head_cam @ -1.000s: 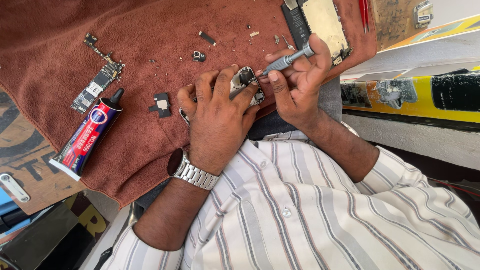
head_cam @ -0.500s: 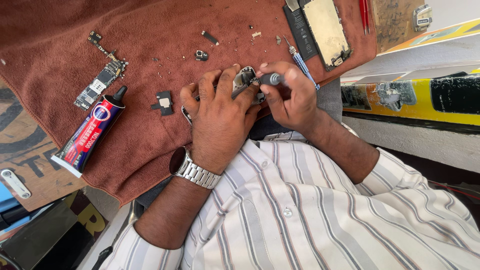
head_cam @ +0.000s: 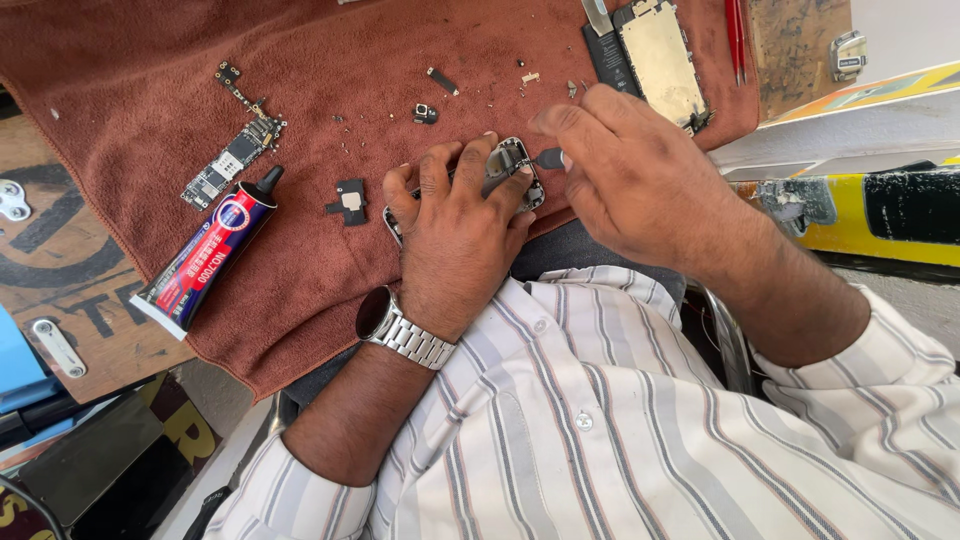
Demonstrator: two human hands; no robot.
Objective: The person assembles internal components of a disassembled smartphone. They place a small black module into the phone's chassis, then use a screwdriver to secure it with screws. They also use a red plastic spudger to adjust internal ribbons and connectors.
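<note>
My left hand (head_cam: 457,235) lies over an opened phone body (head_cam: 512,165) on a reddish-brown cloth (head_cam: 330,110), gripping it by the edges; most of the phone is hidden under the fingers. My right hand (head_cam: 625,180) pinches a small dark-handled screwdriver (head_cam: 549,157) whose tip points into the phone's upper end. A metal-band watch (head_cam: 392,325) sits on my left wrist.
On the cloth lie a glue tube (head_cam: 205,255), a circuit board (head_cam: 232,155), a small black part (head_cam: 349,200), a camera module (head_cam: 425,112), tiny screws, a phone screen panel (head_cam: 662,60) and a red pen (head_cam: 737,30). A yellow-black object (head_cam: 880,210) lies at right.
My right hand has dropped from holding the screwdriver up and away to pressing its tip at the phone's top edge. The left hand keeps its grip on the phone.
</note>
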